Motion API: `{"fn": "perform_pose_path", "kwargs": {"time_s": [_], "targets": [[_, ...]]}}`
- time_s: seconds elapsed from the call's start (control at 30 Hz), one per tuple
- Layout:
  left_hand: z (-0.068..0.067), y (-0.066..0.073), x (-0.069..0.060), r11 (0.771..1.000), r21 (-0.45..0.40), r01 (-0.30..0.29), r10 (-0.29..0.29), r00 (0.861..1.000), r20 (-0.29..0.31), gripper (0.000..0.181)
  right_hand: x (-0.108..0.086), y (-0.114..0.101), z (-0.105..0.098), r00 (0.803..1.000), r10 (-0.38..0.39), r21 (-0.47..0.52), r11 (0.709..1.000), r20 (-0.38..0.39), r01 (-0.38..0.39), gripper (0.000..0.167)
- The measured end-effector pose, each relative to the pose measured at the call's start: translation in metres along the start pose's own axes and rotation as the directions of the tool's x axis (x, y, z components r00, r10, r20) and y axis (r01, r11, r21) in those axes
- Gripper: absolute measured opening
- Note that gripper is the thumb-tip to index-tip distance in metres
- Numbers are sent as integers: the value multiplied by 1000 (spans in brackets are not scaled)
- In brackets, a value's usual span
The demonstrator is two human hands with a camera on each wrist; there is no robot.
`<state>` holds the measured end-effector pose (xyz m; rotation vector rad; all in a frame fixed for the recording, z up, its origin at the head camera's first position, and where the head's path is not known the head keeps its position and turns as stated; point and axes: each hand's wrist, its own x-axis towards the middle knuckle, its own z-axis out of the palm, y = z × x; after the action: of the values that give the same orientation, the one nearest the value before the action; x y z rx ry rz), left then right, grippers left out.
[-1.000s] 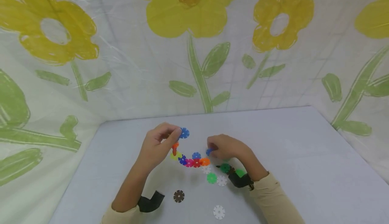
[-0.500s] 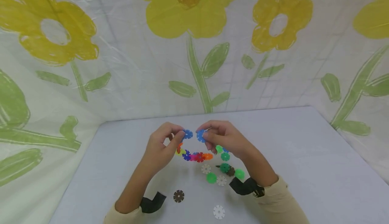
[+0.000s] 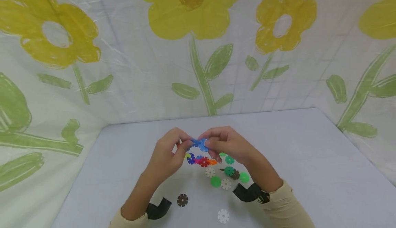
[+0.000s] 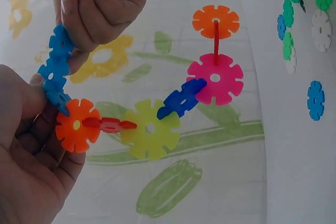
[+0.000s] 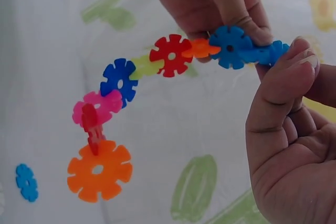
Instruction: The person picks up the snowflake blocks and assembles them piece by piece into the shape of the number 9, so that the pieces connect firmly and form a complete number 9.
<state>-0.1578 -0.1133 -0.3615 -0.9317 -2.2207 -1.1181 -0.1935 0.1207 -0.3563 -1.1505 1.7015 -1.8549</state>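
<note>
My left hand [image 3: 171, 150] pinches the blue end of a chain of interlocking snowflake discs. From there the chain hangs through an orange disc [image 4: 77, 125], a red one seen edge-on, a yellow disc [image 4: 151, 129], a dark blue one and a pink disc [image 4: 215, 78], ending in an orange disc [image 5: 100, 171]. Between thumb and fingers, my right hand [image 3: 227, 143] pinches a light blue disc [image 3: 202, 144]. It meets the chain's blue disc [image 4: 54, 74] edge to edge; whether their slots interlock is partly hidden by fingers. Both hands are raised over the table.
Loose discs lie on the white table [image 3: 130, 173]: a brown one [image 3: 182, 200], a white one [image 3: 223, 216], and a cluster of green, white and brown discs around a bright green disc [image 3: 215, 181]. A flower-painted sheet [image 3: 142, 73] hangs behind the table.
My right hand lifted a blue disc from the table and moved left and up. It now meets the blue end of the chain. My left hand shifted slightly right.
</note>
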Motion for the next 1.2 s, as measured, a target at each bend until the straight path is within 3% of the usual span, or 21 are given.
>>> {"fn": "perform_pose_path", "kwargs": {"time_s": [0.2, 0.43, 0.6, 0.83, 1.03, 1.2], "targets": [[5, 4, 1, 995, 87, -51, 53, 999, -10, 23, -1, 0, 2, 999, 27, 31, 999, 26, -27, 26], [15, 4, 2, 992, 83, -98, 104, 992, -73, 26, -1, 3, 4, 999, 31, 69, 997, 17, -32, 26], [13, 4, 2, 992, 69, -108, 113, 991, -74, 27, 0, 4, 6, 999, 44, 100, 994, 16, -45, 26], [-3, -5, 1, 1000, -4, -20, 20, 1000, 21, 10, 3, 10, 6, 997, 77, 166, 984, -28, -71, 35], [-7, -3, 0, 995, -56, 85, -77, 987, 139, 41, 4, 11, 5, 993, 112, 215, 971, -25, -104, 31], [-6, -2, -1, 992, -68, 106, -89, 973, 213, 45, 6, 13, 7, 993, 115, 198, 973, 25, -118, 31]]}}
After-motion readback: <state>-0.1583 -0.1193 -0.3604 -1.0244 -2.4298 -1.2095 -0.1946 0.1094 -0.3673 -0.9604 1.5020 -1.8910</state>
